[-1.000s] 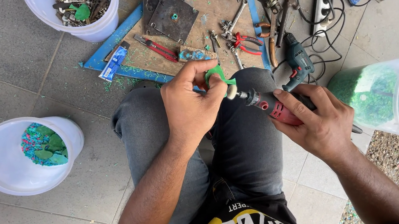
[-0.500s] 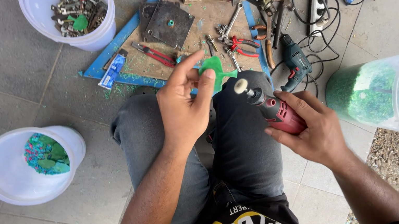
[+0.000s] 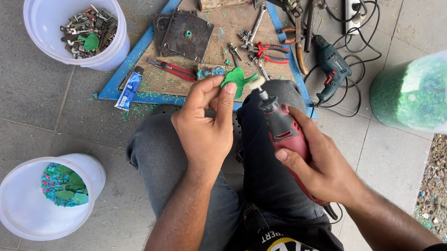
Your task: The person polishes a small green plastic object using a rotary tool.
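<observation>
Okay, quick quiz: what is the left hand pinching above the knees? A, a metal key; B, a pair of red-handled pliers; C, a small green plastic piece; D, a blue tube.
C: the left hand pinches a small green plastic piece at its fingertips, while the right hand holds a red handheld rotary tool beside it.
</observation>
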